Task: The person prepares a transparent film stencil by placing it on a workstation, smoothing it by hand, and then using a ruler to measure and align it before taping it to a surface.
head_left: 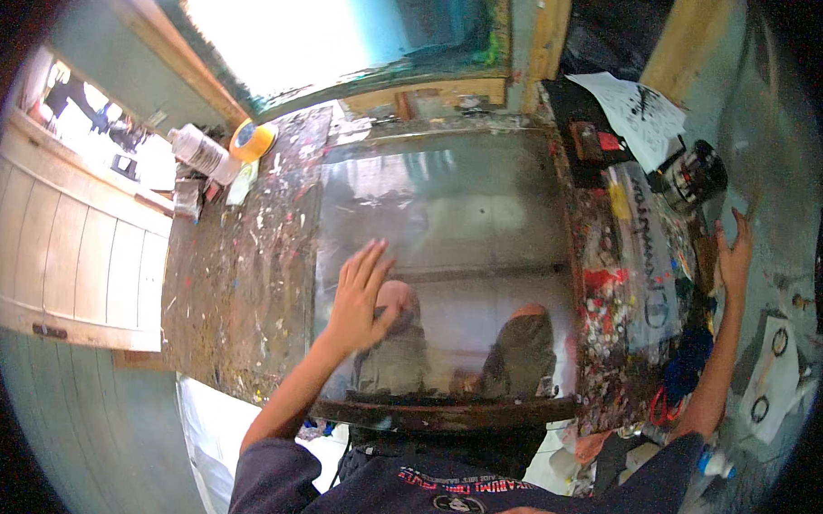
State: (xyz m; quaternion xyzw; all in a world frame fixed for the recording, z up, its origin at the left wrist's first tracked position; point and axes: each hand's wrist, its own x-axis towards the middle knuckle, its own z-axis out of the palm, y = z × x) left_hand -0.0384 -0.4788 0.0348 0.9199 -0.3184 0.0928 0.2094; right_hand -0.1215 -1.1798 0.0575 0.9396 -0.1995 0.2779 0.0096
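Fingers stretched out, my left hand (363,296) is over the left part of a shiny, reflective sheet (485,219) set in the worktable; whether it touches the surface I cannot tell. No object shows in it. My right hand (736,255) reaches out past the table's right edge, beside the grey wall. Its fingers are apart and nothing shows between them. Just beyond its fingertips stands a dark, rounded container or tool (697,178), too blurred to name.
Dried paint covers the worktable (239,269). At its back left lie a clear bottle (202,153) and a yellow tape roll (252,141). A printed paper (632,115) is at the back right, above a clear plastic strip (642,265). A framed screen (363,97) leans behind.
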